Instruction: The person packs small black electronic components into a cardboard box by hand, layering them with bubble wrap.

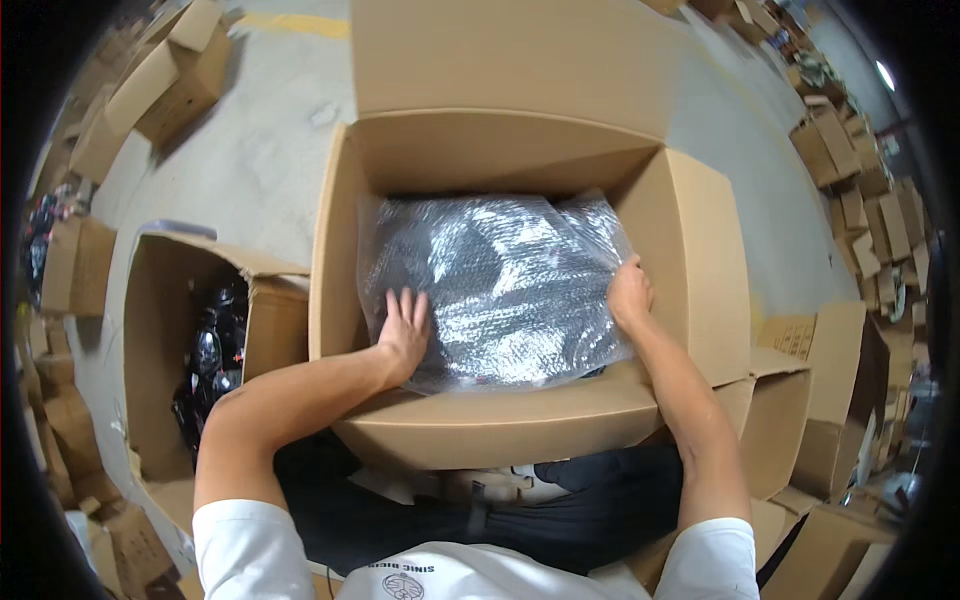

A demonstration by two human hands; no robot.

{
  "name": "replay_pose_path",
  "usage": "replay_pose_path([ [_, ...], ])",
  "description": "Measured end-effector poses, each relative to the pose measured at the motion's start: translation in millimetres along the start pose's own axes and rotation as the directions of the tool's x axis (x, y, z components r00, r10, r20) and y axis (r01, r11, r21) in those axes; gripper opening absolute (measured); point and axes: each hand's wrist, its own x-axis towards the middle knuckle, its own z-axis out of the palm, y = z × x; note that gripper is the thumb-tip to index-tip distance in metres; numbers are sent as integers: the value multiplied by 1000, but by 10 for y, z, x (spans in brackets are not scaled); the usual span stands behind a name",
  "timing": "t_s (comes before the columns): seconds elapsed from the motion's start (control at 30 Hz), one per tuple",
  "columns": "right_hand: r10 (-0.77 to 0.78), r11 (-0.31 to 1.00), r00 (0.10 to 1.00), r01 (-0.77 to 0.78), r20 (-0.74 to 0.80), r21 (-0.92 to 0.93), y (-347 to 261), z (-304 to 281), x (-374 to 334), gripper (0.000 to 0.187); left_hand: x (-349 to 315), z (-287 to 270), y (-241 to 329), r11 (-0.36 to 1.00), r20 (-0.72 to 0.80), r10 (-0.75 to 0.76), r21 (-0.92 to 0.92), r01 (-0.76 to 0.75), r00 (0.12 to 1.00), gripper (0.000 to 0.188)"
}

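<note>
A large open cardboard box [500,420] stands right in front of me with its flaps folded out. Inside it lies a wide sheet of clear bubble wrap [490,280], shiny with reflections, over dark contents that I cannot make out. My left hand [404,330] rests flat on the wrap's near left part, fingers spread. At the right side my right hand [630,293] is closed on the edge of the bubble wrap, close to the box's right wall.
To the left, an open carton [155,300] holds dark plastic-wrapped items [215,340]. Open boxes [780,400] stand close on the right. Another carton [185,85] sits on the concrete floor [270,120] at the far left, and many boxes [885,230] are piled along the right.
</note>
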Motion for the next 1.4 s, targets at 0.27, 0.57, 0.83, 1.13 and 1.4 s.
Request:
replay_pose_path([
  [0.27,-878,449,477,842,26,-299,-592,-133,-690,79,-31,-88,-72,918,87,-36,-391,67,996,62],
  [0.57,-714,697,620,675,327,242,-259,-140,-721,63,-968,-590,-1082,812,-655,-195,-525,-255,730,33],
  [0.83,-921,313,119,795,372,519,-1336,-765,-2047,48,-2630,2186,-1925,99,-44,-927,-986,131,372,64],
  [1.13,-898,320,164,880,409,350,-1331,-720,-2055,46,-1451,3662,-1075,9,298,-892,-739,674,339,99],
  [1.4,-919,307,171,875,354,375,-1349,-674,-2126,44,-2571,3657,-1634,-659,571,-677,-751,-38,463,53],
])
